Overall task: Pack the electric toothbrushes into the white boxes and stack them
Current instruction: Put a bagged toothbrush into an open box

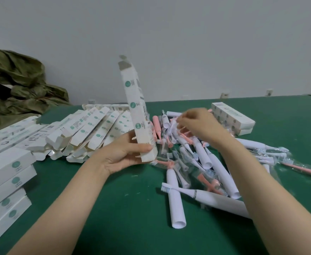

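My left hand point(127, 153) grips the lower end of a long white box point(135, 105) with green dots, held nearly upright, its top flaps open. My right hand point(197, 124) reaches over the pile of toothbrushes point(197, 162), its fingers curled down into the far part of the pile; it is blurred, and whether it pinches anything cannot be told. White and pink toothbrush handles, bagged brush heads and rolled white paper sheets lie mixed on the green table point(123, 218). One white toothbrush point(197, 195) lies nearest, bristles to the left.
A row of open empty white boxes point(88, 133) leans at the back left. Closed boxes are stacked at the left edge point(5, 181), and two more at the back right point(232, 116). An olive-green cloth point(16, 83) is heaped at the far left by the wall.
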Available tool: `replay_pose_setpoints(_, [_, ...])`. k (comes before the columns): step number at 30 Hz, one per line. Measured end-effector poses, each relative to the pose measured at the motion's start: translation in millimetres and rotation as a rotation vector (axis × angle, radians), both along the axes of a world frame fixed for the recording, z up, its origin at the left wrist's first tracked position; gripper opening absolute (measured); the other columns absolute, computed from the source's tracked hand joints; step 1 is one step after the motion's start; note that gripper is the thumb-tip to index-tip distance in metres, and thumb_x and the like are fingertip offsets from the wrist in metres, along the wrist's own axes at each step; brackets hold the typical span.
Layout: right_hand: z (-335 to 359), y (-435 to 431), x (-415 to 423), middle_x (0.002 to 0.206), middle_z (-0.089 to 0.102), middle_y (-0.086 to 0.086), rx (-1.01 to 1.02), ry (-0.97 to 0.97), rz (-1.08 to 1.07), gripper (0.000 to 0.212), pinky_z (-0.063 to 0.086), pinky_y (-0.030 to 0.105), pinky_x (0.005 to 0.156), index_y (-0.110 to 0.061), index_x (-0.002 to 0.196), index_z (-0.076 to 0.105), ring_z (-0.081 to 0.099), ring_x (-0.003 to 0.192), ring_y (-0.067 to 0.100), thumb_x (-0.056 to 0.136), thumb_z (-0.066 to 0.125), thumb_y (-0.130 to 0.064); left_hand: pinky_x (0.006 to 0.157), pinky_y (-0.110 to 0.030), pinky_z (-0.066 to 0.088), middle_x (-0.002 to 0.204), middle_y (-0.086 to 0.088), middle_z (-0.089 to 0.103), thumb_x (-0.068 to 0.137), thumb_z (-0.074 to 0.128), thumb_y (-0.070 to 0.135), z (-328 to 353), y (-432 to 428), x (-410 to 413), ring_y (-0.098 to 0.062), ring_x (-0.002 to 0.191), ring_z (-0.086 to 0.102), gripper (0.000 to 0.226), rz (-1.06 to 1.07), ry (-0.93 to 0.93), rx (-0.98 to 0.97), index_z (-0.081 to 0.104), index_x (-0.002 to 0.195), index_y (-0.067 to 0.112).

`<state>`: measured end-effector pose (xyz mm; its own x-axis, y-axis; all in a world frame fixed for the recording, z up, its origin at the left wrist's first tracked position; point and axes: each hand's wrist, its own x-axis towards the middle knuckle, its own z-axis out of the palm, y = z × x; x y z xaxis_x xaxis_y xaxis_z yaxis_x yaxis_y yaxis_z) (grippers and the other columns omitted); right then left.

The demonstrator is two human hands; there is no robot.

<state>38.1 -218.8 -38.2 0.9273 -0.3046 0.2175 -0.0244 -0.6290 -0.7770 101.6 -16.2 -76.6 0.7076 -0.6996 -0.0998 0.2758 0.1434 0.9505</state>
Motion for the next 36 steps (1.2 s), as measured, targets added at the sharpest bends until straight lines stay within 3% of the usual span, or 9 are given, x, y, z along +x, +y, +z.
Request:
replay_pose_setpoints(4, [-18.9,-0.5,6.7,0.088,0.071,0.019,-0.343,0.295,0.046,0.026,0.053,0.033,0.066,0.007,0.093,0.066,0.054,0.062,0.020,0.090,0.053,-0.015,0.064,-0.020,0.054,0.109,0.001,0.063,0.071,0.075,-0.004,-8.9,-6.1,1.1,-0.005,0.082,0.067,0.056,0.468,-0.428,0.172,0.052,0.111,0.030])
replay_pose_setpoints(9, [-17.5,7.0,0.8,0.063,0.061,-0.003,-0.510,0.621,0.256,0.028,0.043,0.016,0.052,-0.008,0.081,0.064,0.052,0.053,0.009,0.086,0.066,-0.036,0.078,-0.004,0.036,0.117,0.011,0.047,0.069,0.077,0.002,-16.4,12.4,6.5,-0.007,0.111,0.046,0.072,0.779,-0.921,0.371,0.045,0.124,0.034])
replay_pose_setpoints(13, [-20.2,10.6,0.6,0.075,0.059,0.001,-0.539,0.425,0.168,0.014,0.039,0.020,0.055,-0.010,0.079,0.058,0.050,0.061,0.011,0.085,0.067,-0.020,0.080,0.001,0.025,0.120,0.003,0.050,0.068,0.075,-0.004,-35.5,21.2,-2.5,-0.007,0.110,0.038,0.075,0.812,-1.035,0.494,0.048,0.130,0.027])
replay_pose_setpoints(16, [-20.3,12.4,0.4,0.063,0.050,-0.002,-0.374,0.277,0.159,0.027,0.034,0.019,0.051,-0.015,0.069,0.051,0.041,0.052,0.009,0.089,0.062,-0.028,0.079,0.003,0.023,0.121,0.000,0.054,0.066,0.076,-0.004,-41.1,23.8,-4.2,0.000,0.104,0.035,0.067,0.837,-1.035,0.512,0.053,0.123,0.022])
replay_pose_setpoints(22, [-44.5,35.2,7.6,0.070,0.059,0.005,-0.533,0.396,0.141,0.039,0.056,0.033,0.074,-0.005,0.078,0.062,0.052,0.062,0.018,0.086,0.063,-0.043,0.082,-0.013,0.033,0.119,-0.003,0.050,0.070,0.076,-0.002,-44.3,29.4,0.7,-0.013,0.107,0.042,0.060,0.931,-0.896,0.486,0.050,0.118,0.021])
replay_pose_setpoints(25, [-28.9,13.7,9.0,0.057,0.044,0.002,-0.403,0.306,-0.057,0.033,0.041,0.022,0.051,-0.007,0.063,0.052,0.038,0.050,0.014,0.091,0.057,-0.022,0.090,-0.025,0.030,0.122,-0.006,0.050,0.072,0.076,-0.003,-46.5,32.3,2.7,-0.020,0.117,0.038,0.062,0.946,-0.909,0.523,0.050,0.123,0.020])
replay_pose_setpoints(28, [-2.8,-8.1,3.6,0.056,0.039,0.004,0.059,0.026,-0.135,0.033,0.030,0.019,0.048,-0.005,0.065,0.056,0.030,0.048,0.012,0.093,0.054,-0.021,0.091,-0.023,0.029,0.123,-0.007,0.050,0.071,0.076,-0.003,-49.5,30.4,4.4,-0.017,0.116,0.037,0.064,0.926,-0.904,0.558,0.050,0.126,0.018])
replay_pose_setpoints(32, [30.8,-0.4,-10.3,0.050,0.044,0.000,0.899,-0.255,0.323,0.031,0.043,0.021,0.046,-0.011,0.063,0.052,0.046,0.044,0.012,0.095,0.048,-0.013,0.091,-0.028,0.031,0.118,-0.007,0.051,0.069,0.076,-0.005,-52.1,26.9,3.4,-0.022,0.115,0.039,0.067,0.900,-0.906,0.579,0.052,0.127,0.019])
replay_pose_setpoints(36, [32.0,23.4,-18.2,0.061,0.058,0.010,0.689,-0.156,0.567,0.013,0.056,0.024,0.062,-0.006,0.082,0.055,0.065,0.060,0.017,0.093,0.049,-0.005,0.084,-0.026,0.029,0.116,-0.007,0.051,0.068,0.077,-0.004,-53.0,25.1,2.5,-0.019,0.109,0.039,0.067,0.863,-0.902,0.586,0.051,0.124,0.020])
